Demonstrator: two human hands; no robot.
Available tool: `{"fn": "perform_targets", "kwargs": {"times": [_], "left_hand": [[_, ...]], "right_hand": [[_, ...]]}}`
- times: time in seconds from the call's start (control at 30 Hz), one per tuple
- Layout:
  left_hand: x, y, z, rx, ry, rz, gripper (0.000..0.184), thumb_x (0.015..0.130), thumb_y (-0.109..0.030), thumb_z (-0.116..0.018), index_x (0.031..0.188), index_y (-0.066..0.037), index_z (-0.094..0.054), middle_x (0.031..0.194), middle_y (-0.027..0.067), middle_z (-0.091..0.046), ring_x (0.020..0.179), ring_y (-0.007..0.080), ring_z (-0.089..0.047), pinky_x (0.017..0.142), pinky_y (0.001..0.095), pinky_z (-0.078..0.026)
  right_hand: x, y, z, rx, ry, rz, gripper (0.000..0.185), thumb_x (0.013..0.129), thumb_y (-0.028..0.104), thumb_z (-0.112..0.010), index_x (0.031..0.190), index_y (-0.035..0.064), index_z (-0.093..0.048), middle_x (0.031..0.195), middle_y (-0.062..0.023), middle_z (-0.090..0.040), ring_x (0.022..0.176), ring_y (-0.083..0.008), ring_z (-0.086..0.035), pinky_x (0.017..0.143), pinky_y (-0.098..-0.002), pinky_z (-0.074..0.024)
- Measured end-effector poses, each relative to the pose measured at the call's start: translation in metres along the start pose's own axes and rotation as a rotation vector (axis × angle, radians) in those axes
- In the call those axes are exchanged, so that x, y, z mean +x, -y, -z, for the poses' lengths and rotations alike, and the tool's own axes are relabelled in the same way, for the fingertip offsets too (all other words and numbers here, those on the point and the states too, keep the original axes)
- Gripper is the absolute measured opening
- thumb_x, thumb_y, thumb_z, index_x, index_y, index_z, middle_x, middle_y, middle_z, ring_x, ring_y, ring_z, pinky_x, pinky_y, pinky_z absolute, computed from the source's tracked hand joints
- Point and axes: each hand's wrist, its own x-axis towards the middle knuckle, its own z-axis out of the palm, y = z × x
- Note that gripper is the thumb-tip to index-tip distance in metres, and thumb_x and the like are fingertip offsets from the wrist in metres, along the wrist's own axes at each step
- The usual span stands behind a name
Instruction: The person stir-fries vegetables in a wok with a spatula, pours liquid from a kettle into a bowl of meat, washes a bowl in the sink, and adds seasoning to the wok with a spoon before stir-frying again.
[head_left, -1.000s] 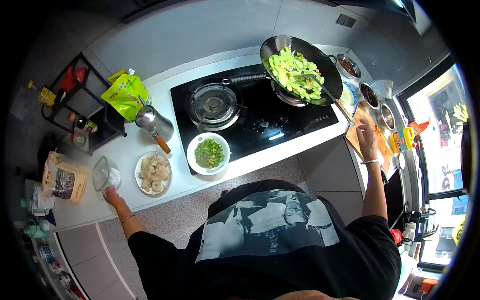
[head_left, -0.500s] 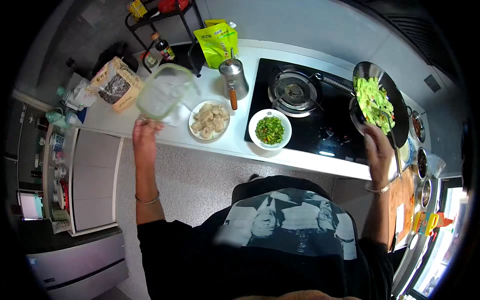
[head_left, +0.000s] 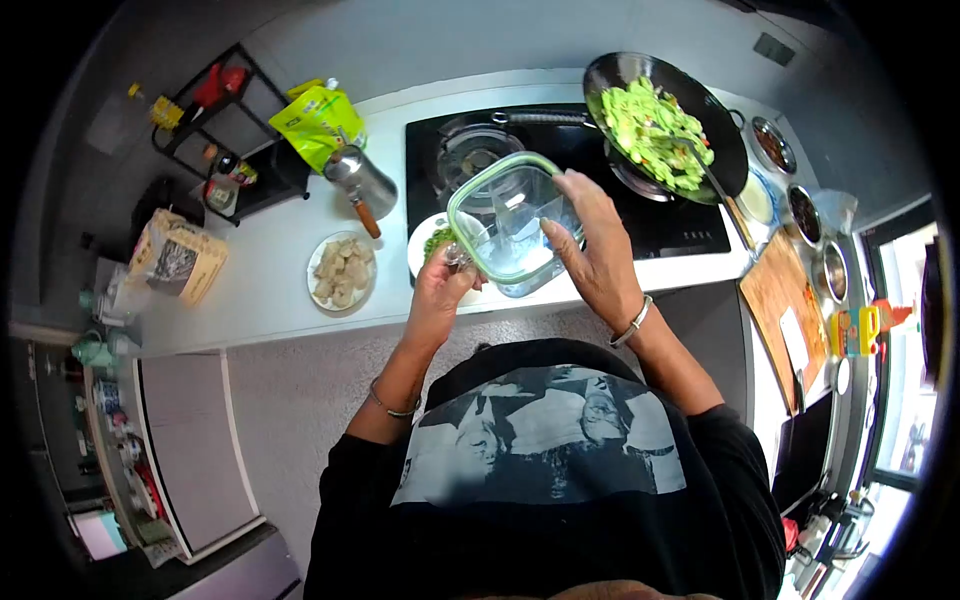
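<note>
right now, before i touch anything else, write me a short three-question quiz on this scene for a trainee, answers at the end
1. True or false: the clear container is between the left hand and the right hand.
2. Which lies on the cutting board? a) green pouch b) knife c) metal pot
3. Fill in: the spatula rests in the ____.
Key: 1 true; 2 b; 3 wok.

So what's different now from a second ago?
The clear container left the counter's left end and moved right, up in front of the hob, in the left hand. The right hand came in from by the cutting board to its other side. Wok and metal jug stayed put.
</note>
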Motion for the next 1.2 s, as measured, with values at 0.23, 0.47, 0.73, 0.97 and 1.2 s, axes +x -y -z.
{"fn": "perform_targets", "kwargs": {"times": [0.23, 0.47, 0.73, 0.97, 1.2], "left_hand": [[0.021, 0.037, -0.035, -0.001, 0.136, 0.078, 0.022, 0.087, -0.015, -0.059, 0.104, -0.003, -0.055, 0.088, 0.0012, -0.058, 0.08, 0.0079, -0.054, 0.073, 0.0243, -0.046], [0.026, 0.067, -0.046, -0.056, 0.248, 0.009, 0.03, 0.083, -0.012, -0.066, 0.106, -0.003, -0.05, 0.091, 0.0035, -0.056, 0.085, 0.0123, -0.058, 0.073, 0.0282, -0.049], [0.016, 0.067, -0.049, -0.153, 0.208, 0.128, 0.017, 0.091, -0.021, -0.055, 0.1, -0.008, -0.05, 0.088, 0.0021, -0.049, 0.076, 0.0149, -0.054, 0.072, 0.0325, -0.047], [0.022, 0.086, -0.022, 0.199, 0.366, 0.085, 0.049, 0.08, -0.012, -0.067, 0.123, -0.005, -0.045, 0.103, 0.0074, -0.055, 0.092, 0.0206, -0.058, 0.082, 0.035, -0.049], [0.012, 0.067, -0.038, -0.425, 0.339, 0.197, 0.047, 0.084, -0.013, -0.065, 0.124, -0.003, -0.043, 0.111, 0.007, -0.053, 0.099, 0.016, -0.056, 0.088, 0.0299, -0.048]], "right_hand": [[0.008, 0.019, 0.032, 0.169, -0.104, 0.138, 0.059, 0.082, 0.017, -0.064, 0.135, 0.0037, -0.039, 0.139, -0.0208, -0.037, 0.126, -0.0322, -0.042, 0.102, -0.0392, -0.0373], [0.023, 0.006, 0.061, 0.564, 0.018, 0.262, 0.052, 0.088, 0.033, -0.057, 0.131, 0.0055, -0.046, 0.127, -0.0162, -0.052, 0.096, -0.0228, -0.064, 0.082, -0.0335, -0.0531], [-0.012, -0.048, 0.109, 0.008, 0.37, 0.103, 0.015, 0.077, 0.006, -0.065, 0.092, 0.0055, -0.066, 0.079, -0.0073, -0.059, 0.068, -0.0216, -0.059, 0.06, -0.0298, -0.0468], [-0.017, -0.046, 0.096, -0.274, 0.497, 0.159, 0.023, 0.075, 0.007, -0.066, 0.097, 0.0068, -0.064, 0.074, -0.0082, -0.056, 0.064, -0.0239, -0.06, 0.056, -0.0332, -0.0472], [-0.018, -0.053, 0.079, -0.466, 0.618, 0.273, 0.011, 0.078, 0.012, -0.063, 0.085, 0.0059, -0.057, 0.069, -0.0069, -0.055, 0.064, -0.0229, -0.061, 0.056, -0.0333, -0.0478]]}}
